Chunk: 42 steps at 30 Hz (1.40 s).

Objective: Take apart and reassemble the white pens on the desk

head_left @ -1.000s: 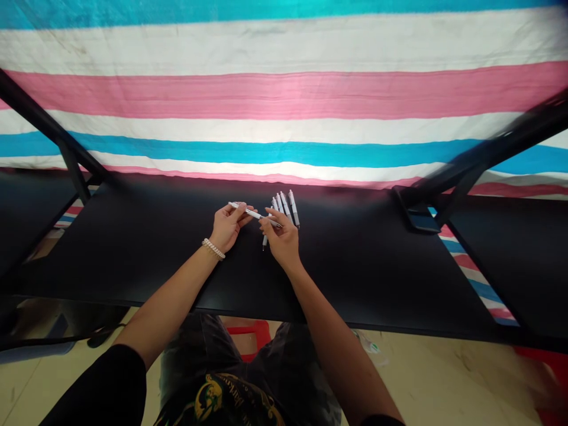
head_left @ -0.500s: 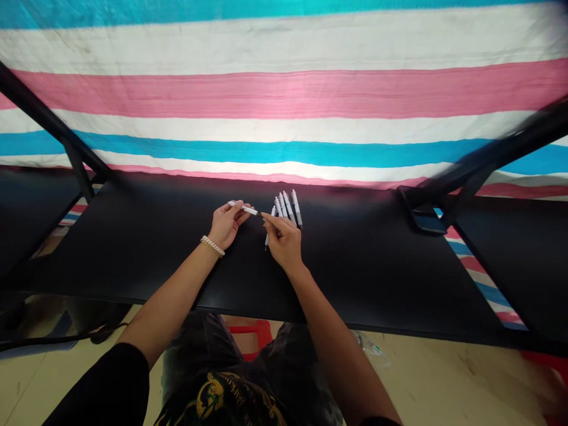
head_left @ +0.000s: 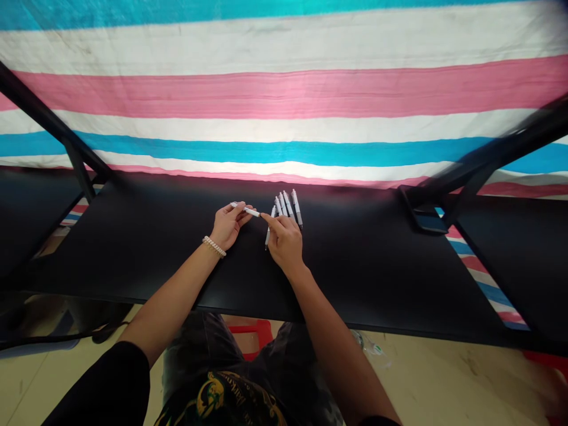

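My left hand [head_left: 227, 225] pinches a white pen [head_left: 252, 211] between thumb and fingers, its dark tip pointing right. Close to that tip is my right hand [head_left: 284, 241], index finger reaching toward it and the other fingers curled. Whatever the right fingers grip, if anything, is too small or hidden to make out. Several white pens [head_left: 297, 207] with dark tips lie side by side just beyond the right hand, which partly covers them. One white pen [head_left: 268, 235] lies nearer, along the left side of the right hand.
The black table [head_left: 364, 260] runs across the view, its front edge near my lap. Black metal supports [head_left: 84, 151] rise on the left, with another frame [head_left: 423, 216] on the right. A striped sheet [head_left: 284, 94] hangs behind. Below is a red stool [head_left: 251, 337].
The pen and my left hand have shifted very slightly right and down. My right index finger now lies straighter against the pen's tip end. The other pens stay put.
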{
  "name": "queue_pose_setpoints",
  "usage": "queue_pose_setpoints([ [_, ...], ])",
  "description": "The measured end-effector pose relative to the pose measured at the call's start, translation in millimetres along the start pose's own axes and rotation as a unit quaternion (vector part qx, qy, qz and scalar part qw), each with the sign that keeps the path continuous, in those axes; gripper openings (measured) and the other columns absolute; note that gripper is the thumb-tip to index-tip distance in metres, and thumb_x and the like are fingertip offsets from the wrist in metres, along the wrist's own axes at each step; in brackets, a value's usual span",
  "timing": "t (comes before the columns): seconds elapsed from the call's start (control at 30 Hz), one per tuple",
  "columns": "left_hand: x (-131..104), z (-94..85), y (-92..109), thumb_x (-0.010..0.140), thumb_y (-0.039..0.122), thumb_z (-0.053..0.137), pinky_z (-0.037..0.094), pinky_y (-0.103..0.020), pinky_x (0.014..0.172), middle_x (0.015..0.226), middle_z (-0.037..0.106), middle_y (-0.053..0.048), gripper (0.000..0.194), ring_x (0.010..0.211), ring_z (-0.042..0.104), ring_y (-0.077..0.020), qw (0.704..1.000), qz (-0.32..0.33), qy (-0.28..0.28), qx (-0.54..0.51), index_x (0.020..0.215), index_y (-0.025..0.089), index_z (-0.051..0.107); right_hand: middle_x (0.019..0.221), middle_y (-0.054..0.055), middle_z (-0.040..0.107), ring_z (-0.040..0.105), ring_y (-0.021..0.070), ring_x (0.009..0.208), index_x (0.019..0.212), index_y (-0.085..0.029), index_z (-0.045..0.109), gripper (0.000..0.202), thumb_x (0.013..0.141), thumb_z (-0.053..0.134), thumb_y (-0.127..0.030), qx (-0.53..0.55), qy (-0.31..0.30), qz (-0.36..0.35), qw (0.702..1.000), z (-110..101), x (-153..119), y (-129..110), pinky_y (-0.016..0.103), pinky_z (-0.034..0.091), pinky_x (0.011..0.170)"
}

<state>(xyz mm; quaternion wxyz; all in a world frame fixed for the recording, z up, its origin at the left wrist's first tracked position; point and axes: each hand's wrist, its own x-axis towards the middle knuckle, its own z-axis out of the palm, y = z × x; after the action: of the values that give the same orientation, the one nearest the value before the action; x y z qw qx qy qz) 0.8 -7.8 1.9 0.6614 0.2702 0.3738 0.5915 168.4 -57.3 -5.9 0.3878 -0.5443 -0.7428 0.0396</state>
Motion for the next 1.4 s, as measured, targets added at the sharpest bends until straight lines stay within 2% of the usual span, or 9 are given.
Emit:
queue_pose_setpoints([
  [0.23,3.0,0.6,7.1,0.084,0.014,0.069,0.058,-0.026,0.084,0.083,0.073,-0.008,0.006,0.085,0.072,-0.0153,0.995,-0.01,0.05,-0.084,0.081,0.009,0.066,0.084,0.005,0.06,0.054,0.0203,0.08,0.119,-0.026,0.069,0.036,0.097,0.043,-0.016,0.05,0.065,0.018,0.996,-0.6,1.7,1.2,0.034,0.046,0.08],
  [0.37,2.6,2.2,15.3,0.089,0.01,0.061,0.058,-0.017,0.074,0.078,0.072,-0.007,0.01,0.076,0.072,-0.0113,0.983,-0.059,0.078,-0.152,0.08,0.008,0.065,0.081,0.004,0.059,0.056,0.0199,0.08,0.117,-0.025,0.069,0.034,0.097,0.043,-0.016,0.114,0.092,0.021,0.989,-5.1,3.8,-3.3,0.034,0.047,0.078],
  [0.47,0.2,3.6,22.1,0.092,0.013,0.057,0.057,-0.011,0.063,0.076,0.071,-0.008,0.012,0.07,0.071,-0.0097,0.969,-0.128,0.068,-0.201,0.085,0.007,0.065,0.081,0.004,0.059,0.056,0.0193,0.079,0.117,-0.026,0.069,0.033,0.097,0.045,-0.017,0.145,0.089,0.011,0.985,-7.6,4.5,-6.0,0.034,0.048,0.077],
  [0.57,-2.4,5.2,27.2,0.095,0.015,0.054,0.056,-0.01,0.06,0.076,0.071,-0.009,0.015,0.069,0.071,-0.0095,0.955,-0.165,0.065,-0.237,0.093,0.004,0.064,0.082,0.003,0.059,0.056,0.0184,0.078,0.117,-0.026,0.069,0.033,0.097,0.045,-0.016,0.159,0.084,-0.003,0.984,-6.9,4.0,-6.5,0.033,0.048,0.076],
  [0.8,-6.0,8.2,32.4,0.098,0.016,0.049,0.056,-0.009,0.061,0.076,0.07,-0.008,0.021,0.067,0.07,-0.0082,0.945,-0.18,0.06,-0.265,0.102,0.003,0.064,0.08,0.004,0.058,0.055,0.0182,0.077,0.12,-0.026,0.068,0.034,0.098,0.044,-0.016,0.163,0.077,-0.022,0.983,-2.7,2.6,-6.8,0.034,0.047,0.076],
  [1.03,-11.2,11.2,36.4,0.1,0.02,0.047,0.054,-0.007,0.06,0.07,0.068,-0.007,0.029,0.063,0.068,-0.0062,0.938,-0.195,0.03,-0.284,0.112,0.001,0.063,0.081,0.004,0.057,0.055,0.0189,0.078,0.12,-0.027,0.067,0.033,0.098,0.045,-0.017,0.161,0.089,-0.024,0.983,-2.8,1.4,-7.8,0.034,0.048,0.076],
  [1.2,-13.0,11.5,36.7,0.101,0.022,0.045,0.054,-0.008,0.058,0.07,0.068,-0.007,0.03,0.061,0.068,-0.0068,0.938,-0.2,0.016,-0.284,0.112,0.0,0.062,0.081,0.004,0.058,0.055,0.0188,0.078,0.12,-0.027,0.067,0.034,0.098,0.044,-0.016,0.155,0.083,-0.029,0.984,-3.5,1.6,-8.8,0.034,0.048,0.076],
  [1.4,-13.9,11.6,36.6,0.102,0.022,0.042,0.054,-0.008,0.056,0.069,0.068,-0.007,0.03,0.061,0.068,-0.0069,0.934,-0.208,-0.001,-0.29,0.11,0.001,0.061,0.081,0.003,0.058,0.055,0.0187,0.078,0.118,-0.027,0.068,0.032,0.097,0.046,-0.016,0.156,0.106,-0.031,0.982,-2.6,0.7,-8.8,0.035,0.048,0.077],
])
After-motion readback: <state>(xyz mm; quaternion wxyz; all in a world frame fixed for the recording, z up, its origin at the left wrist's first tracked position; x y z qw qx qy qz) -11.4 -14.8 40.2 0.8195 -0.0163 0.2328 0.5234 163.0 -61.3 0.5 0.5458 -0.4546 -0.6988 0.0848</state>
